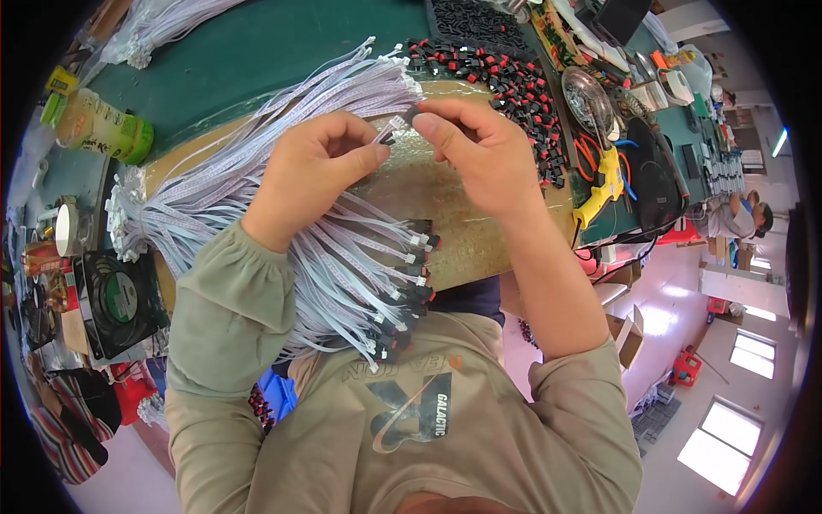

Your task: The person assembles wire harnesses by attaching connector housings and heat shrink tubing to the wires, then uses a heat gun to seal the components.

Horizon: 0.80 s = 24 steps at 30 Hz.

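Observation:
My left hand (312,167) pinches a white cable by its end, where a small white connector (394,125) sticks out past the thumb and forefinger. Close beside it, my right hand (484,154) holds a small dark part (413,112) between thumb and fingertips; whether the two pieces touch, I cannot tell. A large bundle of white flat cables (334,94) fans out beneath and behind my left hand. Several nearer cable ends carry black and red pieces (419,295). Beyond my right hand lies a heap of small black and red parts (522,94).
A tan board (467,231) lies on the green table (214,56). To the right are a yellow-handled tool (599,184), a metal bowl (586,96) and orange and blue wires. A black fan (116,300) and a greenish plastic jar (103,128) stand left. A dark tray (475,24) holds small black parts.

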### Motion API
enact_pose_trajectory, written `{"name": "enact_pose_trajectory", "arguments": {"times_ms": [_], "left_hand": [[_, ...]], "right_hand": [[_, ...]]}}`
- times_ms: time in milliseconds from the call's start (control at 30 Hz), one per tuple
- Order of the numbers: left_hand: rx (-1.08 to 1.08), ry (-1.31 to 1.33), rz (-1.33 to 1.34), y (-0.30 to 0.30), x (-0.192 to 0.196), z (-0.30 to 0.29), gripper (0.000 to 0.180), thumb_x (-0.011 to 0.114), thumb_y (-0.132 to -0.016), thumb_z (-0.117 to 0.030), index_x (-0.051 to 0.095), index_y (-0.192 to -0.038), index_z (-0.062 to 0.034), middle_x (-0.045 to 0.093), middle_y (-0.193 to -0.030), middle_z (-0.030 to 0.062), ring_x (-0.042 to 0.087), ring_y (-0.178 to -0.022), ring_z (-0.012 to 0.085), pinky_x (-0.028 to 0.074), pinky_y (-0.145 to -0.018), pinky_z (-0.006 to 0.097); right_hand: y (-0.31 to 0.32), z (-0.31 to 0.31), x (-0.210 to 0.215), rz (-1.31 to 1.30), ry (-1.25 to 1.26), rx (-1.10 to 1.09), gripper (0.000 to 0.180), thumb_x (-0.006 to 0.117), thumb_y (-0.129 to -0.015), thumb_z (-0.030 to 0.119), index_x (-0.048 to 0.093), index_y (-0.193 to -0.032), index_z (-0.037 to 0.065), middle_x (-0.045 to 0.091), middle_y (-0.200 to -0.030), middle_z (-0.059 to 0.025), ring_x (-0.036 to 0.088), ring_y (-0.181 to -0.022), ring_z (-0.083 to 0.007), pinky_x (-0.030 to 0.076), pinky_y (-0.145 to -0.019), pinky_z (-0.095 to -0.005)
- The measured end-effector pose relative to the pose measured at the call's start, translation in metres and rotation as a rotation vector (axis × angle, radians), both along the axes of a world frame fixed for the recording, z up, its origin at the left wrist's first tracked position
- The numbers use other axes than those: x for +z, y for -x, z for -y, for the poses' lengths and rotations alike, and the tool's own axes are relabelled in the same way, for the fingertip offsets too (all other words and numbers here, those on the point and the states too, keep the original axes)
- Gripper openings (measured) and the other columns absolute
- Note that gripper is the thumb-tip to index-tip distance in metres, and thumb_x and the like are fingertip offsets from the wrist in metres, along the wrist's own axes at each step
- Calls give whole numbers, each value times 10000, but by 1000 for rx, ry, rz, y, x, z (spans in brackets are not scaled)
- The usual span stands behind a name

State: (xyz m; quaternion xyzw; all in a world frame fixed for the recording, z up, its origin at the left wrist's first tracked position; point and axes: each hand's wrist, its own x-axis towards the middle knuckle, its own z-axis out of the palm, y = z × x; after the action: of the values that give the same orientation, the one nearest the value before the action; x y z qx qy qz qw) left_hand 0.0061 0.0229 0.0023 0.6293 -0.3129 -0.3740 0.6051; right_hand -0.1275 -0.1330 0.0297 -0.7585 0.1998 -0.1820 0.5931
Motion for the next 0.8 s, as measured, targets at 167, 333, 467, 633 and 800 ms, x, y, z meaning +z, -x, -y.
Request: {"name": "enact_pose_trajectory", "arguments": {"times_ms": [167, 333, 467, 633, 800], "left_hand": [[17, 24, -24, 4, 3, 3, 168, 694, -839, -126, 640, -928, 6, 626, -800, -3, 555, -722, 57, 448, -636, 210], [32, 33, -113, 4, 5, 2, 178, 690, -844, -135, 645, -940, 7, 629, -804, 0, 552, -722, 60, 445, -643, 216], [45, 40, -127, 6, 5, 2, 177, 690, -847, -138, 645, -939, 6, 628, -814, -5, 545, -724, 59, 437, -643, 214], [48, 90, -138, 6, 1, 1, 165, 696, -842, -126, 643, -937, -2, 623, -806, -13, 536, -717, 49, 426, -630, 203], [55, 95, -113, 5, 1, 1, 163, 714, -828, -121, 643, -918, -6, 612, -786, -26, 517, -699, 41, 410, -610, 195]], "right_hand": [[-1, -6, -10, 25, 22, -14, 295, 694, -865, 232, 675, -1050, 4, 663, -875, -31, 564, -771, -80, 452, -690, -226], [-1, -9, -9, 10, -9, -24, 292, 693, -863, 230, 675, -1045, 3, 655, -893, -26, 560, -764, -81, 450, -684, -227], [-2, -13, -9, 19, -14, -58, 280, 696, -864, 198, 666, -1063, 4, 617, -813, 9, 529, -706, -54, 421, -625, -201], [-2, -15, -9, -19, -87, -51, 288, 699, -856, 217, 671, -1049, 5, 627, -849, 10, 520, -732, -43, 426, -647, -205], [-4, -24, -10, 34, -170, -65, 258, 703, -859, 179, 666, -1046, 4, 610, -825, 34, 509, -717, -42, 424, -631, -200]]}}
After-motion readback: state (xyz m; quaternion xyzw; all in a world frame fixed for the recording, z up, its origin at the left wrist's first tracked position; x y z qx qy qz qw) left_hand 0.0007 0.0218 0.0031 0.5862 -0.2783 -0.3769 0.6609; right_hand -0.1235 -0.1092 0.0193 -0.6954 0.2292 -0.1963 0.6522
